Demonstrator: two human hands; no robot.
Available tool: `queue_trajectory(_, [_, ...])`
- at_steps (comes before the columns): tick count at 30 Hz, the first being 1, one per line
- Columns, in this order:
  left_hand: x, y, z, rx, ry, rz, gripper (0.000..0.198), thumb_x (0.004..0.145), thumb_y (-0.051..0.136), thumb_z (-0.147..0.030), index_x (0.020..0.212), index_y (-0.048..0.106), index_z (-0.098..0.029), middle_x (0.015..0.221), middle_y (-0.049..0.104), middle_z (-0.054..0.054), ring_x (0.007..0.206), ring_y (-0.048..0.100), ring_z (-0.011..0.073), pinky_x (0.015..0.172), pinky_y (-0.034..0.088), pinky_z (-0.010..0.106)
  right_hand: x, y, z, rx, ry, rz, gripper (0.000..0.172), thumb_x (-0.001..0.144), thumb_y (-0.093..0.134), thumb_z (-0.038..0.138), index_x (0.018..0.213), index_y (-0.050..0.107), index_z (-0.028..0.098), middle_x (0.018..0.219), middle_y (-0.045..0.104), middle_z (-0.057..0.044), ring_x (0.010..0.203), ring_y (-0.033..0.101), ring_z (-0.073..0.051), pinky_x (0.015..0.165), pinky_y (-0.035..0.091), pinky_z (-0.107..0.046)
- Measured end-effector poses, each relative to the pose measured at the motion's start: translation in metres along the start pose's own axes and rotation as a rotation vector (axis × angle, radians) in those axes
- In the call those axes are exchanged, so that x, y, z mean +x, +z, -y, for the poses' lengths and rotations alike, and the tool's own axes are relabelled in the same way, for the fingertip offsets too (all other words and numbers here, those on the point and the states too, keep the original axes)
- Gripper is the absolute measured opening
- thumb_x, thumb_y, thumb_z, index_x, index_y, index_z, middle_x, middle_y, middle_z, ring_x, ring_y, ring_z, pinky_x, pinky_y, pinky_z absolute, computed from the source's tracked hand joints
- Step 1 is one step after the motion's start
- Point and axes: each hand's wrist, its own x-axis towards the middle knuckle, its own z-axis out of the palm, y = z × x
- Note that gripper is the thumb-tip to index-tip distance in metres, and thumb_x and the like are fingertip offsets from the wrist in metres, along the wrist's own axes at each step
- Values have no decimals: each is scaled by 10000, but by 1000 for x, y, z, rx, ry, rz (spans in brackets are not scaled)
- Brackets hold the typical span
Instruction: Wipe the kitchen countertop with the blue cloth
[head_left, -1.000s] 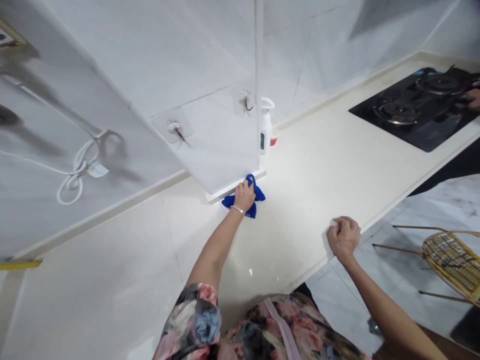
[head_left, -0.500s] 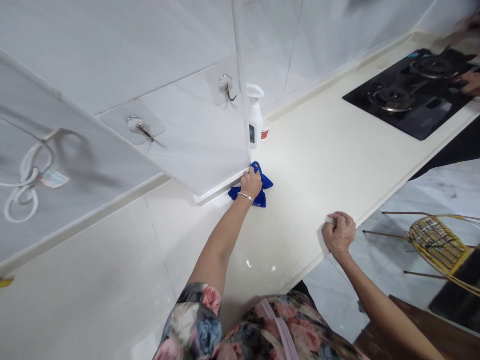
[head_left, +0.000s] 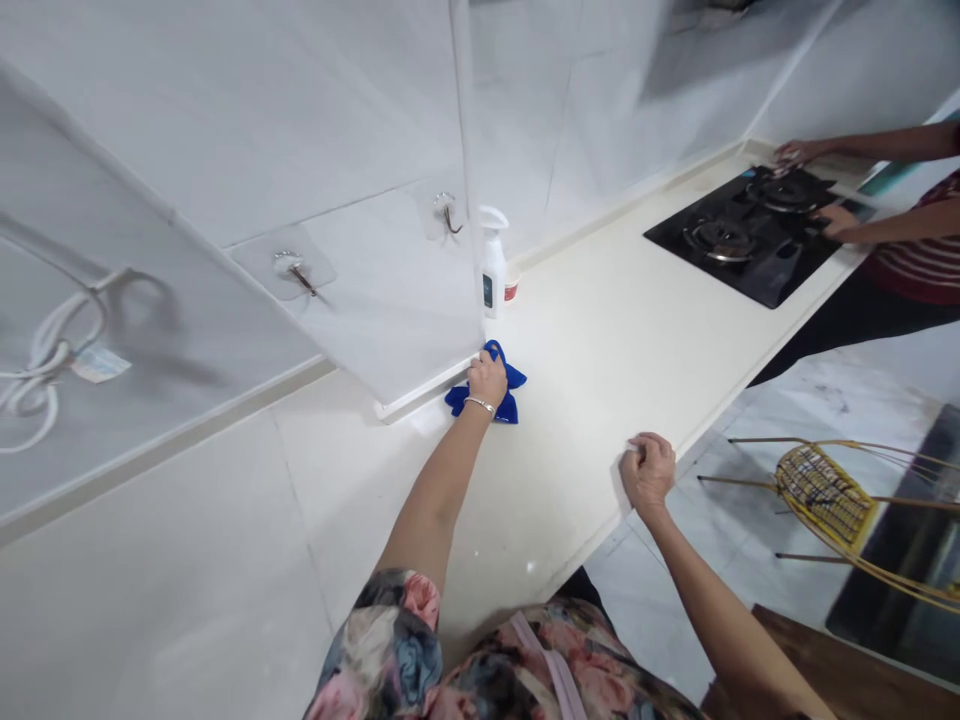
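My left hand (head_left: 487, 380), with a thin bracelet at the wrist, is closed on a blue cloth (head_left: 511, 392) and presses it against the foot of a white tiled pillar (head_left: 390, 300) where it meets the cream countertop (head_left: 600, 350). My right hand (head_left: 646, 470) rests near the countertop's front edge with its fingers curled in; I cannot make out anything in it. A white spray bottle (head_left: 491, 275) stands just behind the cloth at the pillar's corner, with a small red-banded cup (head_left: 511, 288) beside it.
A black gas hob (head_left: 750, 245) is set into the countertop at the far right, and another person's hands (head_left: 810, 180) are on it. Two hooks (head_left: 300, 272) stick to the pillar. A white cord (head_left: 37, 370) hangs at left. A yellow wire chair (head_left: 832, 495) stands on the floor.
My left hand with the cloth has shifted slightly along the pillar's foot. The view has swung right, bringing the other person's arms at the hob into sight. My right hand stays put.
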Motion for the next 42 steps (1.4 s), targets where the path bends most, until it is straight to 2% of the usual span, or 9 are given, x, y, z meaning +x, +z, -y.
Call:
queue_trajectory(4, [-10, -4, 13, -11, -19, -1, 626, 961, 361, -111, 1583, 432, -94, 1284, 548, 263, 1117, 570, 340, 862, 487, 394, 1, 2, -1, 13, 2, -8, 185, 760, 486, 177, 870, 633, 205, 1104, 663, -129, 1004, 555, -277, 910, 425, -429])
queue_trajectory(7, [-25, -7, 27, -24, -59, -5, 646, 977, 458, -203, 1617, 404, -134, 1294, 552, 256, 1148, 573, 360, 893, 496, 413, 2, 3, 0, 20, 6, -5, 192, 756, 487, 179, 869, 640, 200, 1105, 657, -131, 985, 543, -279, 897, 422, -432])
queue_trajectory(11, [-47, -16, 55, -44, -140, 7, 677, 981, 539, -336, 1638, 402, -245, 1339, 548, 234, 1192, 570, 382, 953, 497, 461, 2, 3, 0, 37, 7, 2, 206, 740, 502, 177, 877, 655, 194, 1097, 642, -133, 970, 526, -282, 888, 417, -438])
queue_trajectory(16, [-77, -27, 94, -61, -222, 34, 625, 1005, 506, -379, 1625, 423, -383, 1383, 545, 189, 1246, 568, 376, 1027, 479, 503, 2, 5, -2, 31, -7, -11, 194, 745, 500, 185, 864, 653, 197, 1087, 650, -128, 948, 524, -277, 869, 409, -426])
queue_trajectory(22, [-105, -29, 125, -64, -296, 24, 607, 1011, 485, -401, 1617, 439, -398, 1383, 549, 182, 1244, 580, 383, 1036, 482, 526, 1, 7, -2, 28, -29, -27, 186, 767, 493, 189, 863, 652, 194, 1100, 667, -127, 947, 533, -269, 855, 401, -408])
queue_trajectory(29, [-136, -25, 158, -68, -390, 7, 609, 1014, 453, -425, 1622, 421, -409, 1338, 543, 171, 1215, 580, 365, 1003, 498, 496, 1, 5, -2, 43, -27, -29, 179, 768, 495, 194, 860, 648, 198, 1080, 650, -125, 933, 521, -276, 845, 391, -417])
queue_trajectory(33, [-150, -20, 159, -79, -450, -14, 621, 1011, 472, -409, 1628, 415, -377, 1325, 543, 180, 1202, 582, 360, 991, 498, 478, 3, 4, -4, 52, -49, -33, 158, 746, 502, 194, 832, 633, 203, 1031, 635, -120, 919, 521, -279, 838, 387, -420])
queue_trajectory(39, [-158, 4, 123, -44, -466, -101, 668, 1016, 478, -349, 1649, 362, -169, 1349, 568, 233, 1198, 585, 341, 972, 510, 416, 2, 3, -11, 44, -88, -32, 136, 766, 500, 226, 835, 617, 213, 1033, 635, -121, 911, 526, -291, 812, 376, -430])
queue_trajectory(42, [-158, 14, 114, -60, -482, -137, 670, 1014, 480, -344, 1637, 365, -125, 1348, 580, 241, 1185, 589, 338, 955, 521, 409, 2, 2, -14, 30, -110, -35, 134, 772, 500, 228, 835, 618, 220, 1036, 650, -119, 913, 539, -296, 788, 368, -426])
